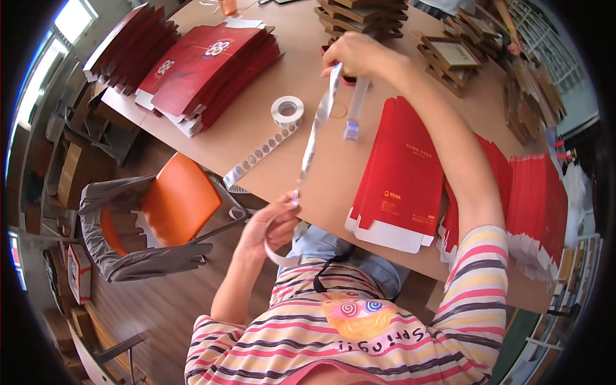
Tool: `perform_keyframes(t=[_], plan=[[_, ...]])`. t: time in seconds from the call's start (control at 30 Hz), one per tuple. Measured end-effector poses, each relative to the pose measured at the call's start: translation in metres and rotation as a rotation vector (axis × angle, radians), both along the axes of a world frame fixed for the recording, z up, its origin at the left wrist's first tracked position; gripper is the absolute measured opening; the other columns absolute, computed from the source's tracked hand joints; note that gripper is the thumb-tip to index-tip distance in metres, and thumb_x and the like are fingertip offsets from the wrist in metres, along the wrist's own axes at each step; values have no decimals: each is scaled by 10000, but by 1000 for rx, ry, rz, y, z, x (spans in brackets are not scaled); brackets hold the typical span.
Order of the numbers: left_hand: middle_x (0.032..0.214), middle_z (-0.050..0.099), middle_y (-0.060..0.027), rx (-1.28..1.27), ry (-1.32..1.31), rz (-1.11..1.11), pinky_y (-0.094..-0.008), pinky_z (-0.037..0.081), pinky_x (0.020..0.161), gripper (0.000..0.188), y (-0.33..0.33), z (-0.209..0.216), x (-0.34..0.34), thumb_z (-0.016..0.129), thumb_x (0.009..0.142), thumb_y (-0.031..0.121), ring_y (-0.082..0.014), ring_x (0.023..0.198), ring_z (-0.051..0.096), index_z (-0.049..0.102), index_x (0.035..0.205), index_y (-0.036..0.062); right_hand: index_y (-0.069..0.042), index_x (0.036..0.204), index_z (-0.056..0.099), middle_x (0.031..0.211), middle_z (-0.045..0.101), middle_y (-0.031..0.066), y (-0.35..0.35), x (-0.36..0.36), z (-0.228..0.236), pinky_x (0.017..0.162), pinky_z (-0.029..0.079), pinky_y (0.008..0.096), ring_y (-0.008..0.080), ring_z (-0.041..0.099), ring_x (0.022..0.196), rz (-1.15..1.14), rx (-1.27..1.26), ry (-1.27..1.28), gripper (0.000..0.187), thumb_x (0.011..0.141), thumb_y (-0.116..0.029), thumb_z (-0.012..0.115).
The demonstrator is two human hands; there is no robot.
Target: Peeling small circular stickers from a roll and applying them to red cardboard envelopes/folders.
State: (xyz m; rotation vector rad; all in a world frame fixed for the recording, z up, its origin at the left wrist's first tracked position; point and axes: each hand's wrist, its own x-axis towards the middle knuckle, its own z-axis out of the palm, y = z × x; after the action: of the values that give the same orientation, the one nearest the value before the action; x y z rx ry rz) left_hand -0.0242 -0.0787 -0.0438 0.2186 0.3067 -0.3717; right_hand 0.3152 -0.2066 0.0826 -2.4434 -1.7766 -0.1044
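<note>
A long, twisted white sticker strip (310, 151) with silvery patches runs between my hands, over the near table edge. My left hand (269, 228) is closed on its lower part, and a loose end curls below the fingers. Farther off, above the table, my right hand (362, 56) pinches the upper end. To the left of the strip lies a white roll of round silver stickers (287, 111), its tail stretching to the table edge. A clear strip-like piece with a bluish end (353, 119) and a thin rubber band (339, 111) lie beneath my right hand.
Flat red boxes (401, 173) lie in stacks at the right, and more red boxes (212, 70) at the far left. Wooden frames (449, 58) are piled at the back. An orange chair (183, 199) stands left of the table. Another person's arm (507, 25) shows at far right.
</note>
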Motion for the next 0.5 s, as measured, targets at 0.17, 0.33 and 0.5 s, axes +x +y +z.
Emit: perform_keyframes(t=[0.17,0.33,0.5], plan=[[701,359,20,-95,-196,-104,-220,261,390,323,-34,3,50,483,1000,124,-70,478,319,477,1319,74,-154,788,614,843,579,22,35,53,74,779,496,359,202,604,878,392,-8,-1021,138,840,-280,627],[730,386,3,-170,-515,-199,-229,366,525,384,-63,18,108,502,1001,157,-106,613,412,421,1347,11,-111,925,613,986,583,53,33,75,98,853,466,378,219,577,995,328,227,-925,280,808,-360,662],[714,381,6,112,-446,166,-216,376,592,293,-61,34,145,521,992,140,-110,651,426,469,1257,25,-90,1487,306,1391,442,130,-1,38,40,1062,358,403,243,414,1328,-299,-451,-473,968,704,-374,799]])
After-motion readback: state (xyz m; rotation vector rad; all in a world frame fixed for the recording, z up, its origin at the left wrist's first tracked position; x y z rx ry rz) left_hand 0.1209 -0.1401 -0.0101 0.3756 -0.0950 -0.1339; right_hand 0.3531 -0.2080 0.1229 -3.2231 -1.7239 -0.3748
